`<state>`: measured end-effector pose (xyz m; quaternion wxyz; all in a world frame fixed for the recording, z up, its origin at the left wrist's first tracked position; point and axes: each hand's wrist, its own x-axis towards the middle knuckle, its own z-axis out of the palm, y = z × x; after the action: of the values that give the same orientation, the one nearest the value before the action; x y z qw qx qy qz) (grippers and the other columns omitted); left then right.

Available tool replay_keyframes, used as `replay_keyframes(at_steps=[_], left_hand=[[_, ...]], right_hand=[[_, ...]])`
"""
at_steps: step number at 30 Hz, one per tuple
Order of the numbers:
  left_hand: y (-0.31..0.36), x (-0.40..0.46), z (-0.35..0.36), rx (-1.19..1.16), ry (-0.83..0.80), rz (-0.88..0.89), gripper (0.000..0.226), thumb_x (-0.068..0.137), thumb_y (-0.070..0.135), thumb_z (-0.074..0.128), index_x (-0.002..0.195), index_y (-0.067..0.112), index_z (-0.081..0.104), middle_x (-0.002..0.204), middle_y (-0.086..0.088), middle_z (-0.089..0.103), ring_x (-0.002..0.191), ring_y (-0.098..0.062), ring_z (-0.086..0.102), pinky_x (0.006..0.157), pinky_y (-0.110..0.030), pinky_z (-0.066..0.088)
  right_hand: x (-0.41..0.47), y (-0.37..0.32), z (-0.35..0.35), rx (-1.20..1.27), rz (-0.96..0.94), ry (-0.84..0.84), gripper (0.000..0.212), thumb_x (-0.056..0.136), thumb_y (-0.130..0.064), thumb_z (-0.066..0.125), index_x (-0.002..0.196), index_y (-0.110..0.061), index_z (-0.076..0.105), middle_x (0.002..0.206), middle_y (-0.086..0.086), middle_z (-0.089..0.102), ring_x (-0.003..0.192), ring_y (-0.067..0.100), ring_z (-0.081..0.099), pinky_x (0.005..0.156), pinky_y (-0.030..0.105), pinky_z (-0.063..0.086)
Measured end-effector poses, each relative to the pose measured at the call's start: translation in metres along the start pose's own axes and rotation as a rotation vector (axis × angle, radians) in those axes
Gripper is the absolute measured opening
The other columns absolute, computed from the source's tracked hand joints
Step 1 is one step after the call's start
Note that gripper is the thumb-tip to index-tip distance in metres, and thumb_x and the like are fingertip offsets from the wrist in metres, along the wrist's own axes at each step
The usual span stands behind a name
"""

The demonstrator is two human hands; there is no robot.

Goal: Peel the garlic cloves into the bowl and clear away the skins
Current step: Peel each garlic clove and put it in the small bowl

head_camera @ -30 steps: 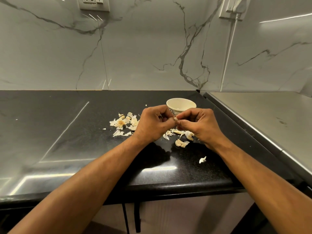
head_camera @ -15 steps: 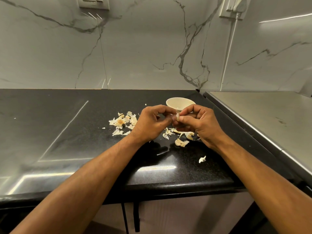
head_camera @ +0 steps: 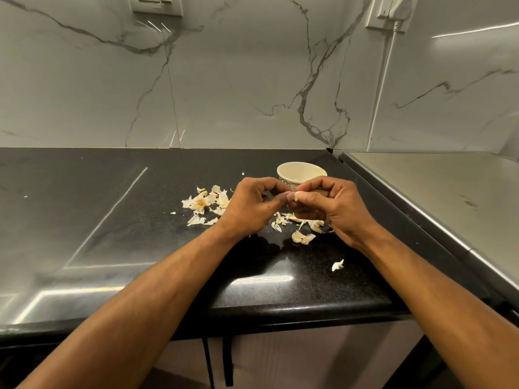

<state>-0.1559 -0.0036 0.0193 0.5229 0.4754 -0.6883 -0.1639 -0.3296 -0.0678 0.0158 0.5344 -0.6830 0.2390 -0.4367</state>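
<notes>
Head view showed your two hands meeting just above the black bench [head_camera: 112, 220], a little in front of the cream bowl [head_camera: 302, 172]. Your left hand [head_camera: 250, 204] had its fingers curled, thumb and forefinger pinching the near end of a garlic clove [head_camera: 295, 196]. Your right hand [head_camera: 334, 206] pinched the same clove from the other side, its fingers bent over it. So both hands were clamped on that one clove, fingertips touching each other, and most of the clove was hidden between them.

Beneath your hands lay loose skins [head_camera: 304, 237] and what looked like a few cloves, though you could not tell which pieces were peeled. A second heap of skins with a dry root stub [head_camera: 201, 203] sat just left of your left hand. One stray scrap [head_camera: 337, 265] lay apart, nearer the bench's front edge, beside your right forearm.

The bowl stood upright behind your hands, near the bench's right edge; its inside was not visible enough to say what it held. A marble wall [head_camera: 252, 80] rose behind the bench.
</notes>
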Motion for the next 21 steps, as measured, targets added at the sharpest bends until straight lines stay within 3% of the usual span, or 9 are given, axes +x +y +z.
replay_keyframes(at_steps=[4,9,16,21], left_hand=[[-0.0003,-0.0008,-0.0007,-0.016,-0.018,-0.007,0.012,0.086,0.014,0.071,0.098,0.015,0.072,0.075,-0.003,0.070,0.051,-0.007,0.053,0.050,-0.016,0.044],[-0.0001,-0.0009,0.0006,0.024,0.019,-0.025,0.015,0.084,0.016,0.073,0.096,0.006,0.073,0.068,0.008,0.065,0.048,0.005,0.053,0.051,-0.008,0.040],[0.0016,-0.0010,0.0001,0.037,0.025,-0.052,0.010,0.087,0.011,0.070,0.095,0.007,0.073,0.070,0.004,0.066,0.048,0.003,0.053,0.050,-0.010,0.042],[0.0019,-0.0006,0.0030,0.047,0.066,-0.074,0.003,0.085,0.010,0.072,0.084,0.007,0.072,0.062,0.005,0.063,0.046,0.002,0.051,0.047,-0.011,0.041]], right_hand=[[0.0002,-0.0001,-0.0004,0.022,-0.008,0.026,0.016,0.077,-0.012,0.072,0.091,-0.005,0.069,0.086,0.019,0.074,0.084,0.030,0.073,0.076,0.046,0.061],[-0.0009,-0.0005,0.0003,-0.002,-0.044,0.037,0.016,0.076,-0.009,0.073,0.090,-0.003,0.069,0.085,0.018,0.074,0.081,0.031,0.074,0.074,0.044,0.062],[0.0005,0.0009,0.0001,-0.027,-0.071,0.054,0.016,0.074,-0.008,0.076,0.087,-0.001,0.071,0.086,0.019,0.074,0.082,0.033,0.073,0.073,0.045,0.062],[0.0004,0.0016,0.0010,-0.020,-0.071,0.069,0.015,0.071,-0.009,0.077,0.084,-0.002,0.072,0.083,0.019,0.074,0.077,0.034,0.072,0.072,0.041,0.062]])
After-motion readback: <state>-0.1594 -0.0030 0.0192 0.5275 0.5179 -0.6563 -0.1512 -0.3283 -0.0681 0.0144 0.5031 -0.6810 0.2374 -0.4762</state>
